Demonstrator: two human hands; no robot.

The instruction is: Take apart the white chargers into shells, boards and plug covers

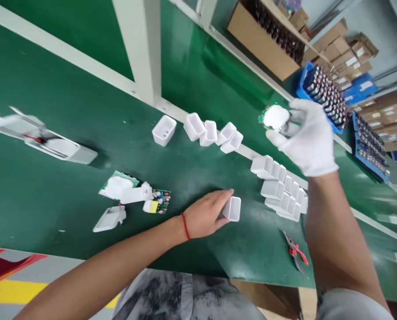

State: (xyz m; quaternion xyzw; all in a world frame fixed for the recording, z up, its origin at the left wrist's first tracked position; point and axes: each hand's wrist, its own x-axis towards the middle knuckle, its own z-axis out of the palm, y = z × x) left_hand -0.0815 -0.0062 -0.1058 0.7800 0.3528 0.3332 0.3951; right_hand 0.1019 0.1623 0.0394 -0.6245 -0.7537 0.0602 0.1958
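My bare left hand [205, 212], a red string at the wrist, rests on the green table [68, 195] with its fingers closed round a white plastic shell [232, 208]. My right hand [307, 137], in a white glove, is raised over the far side and pinches a green circuit board with a white part on top [275, 117]. Just right of the held shell lies a heap of several more white shells [281, 188]. A row of further white shells [209, 132] sits along the white rail behind.
Red-handled cutters [295, 251] lie near the front edge. At left lie an assembled circuit board with white parts [133, 194], a white cover [110, 219] and a white fixture [41, 138]. Blue trays of components [328, 95] and cardboard boxes [261, 42] stand beyond the rail.
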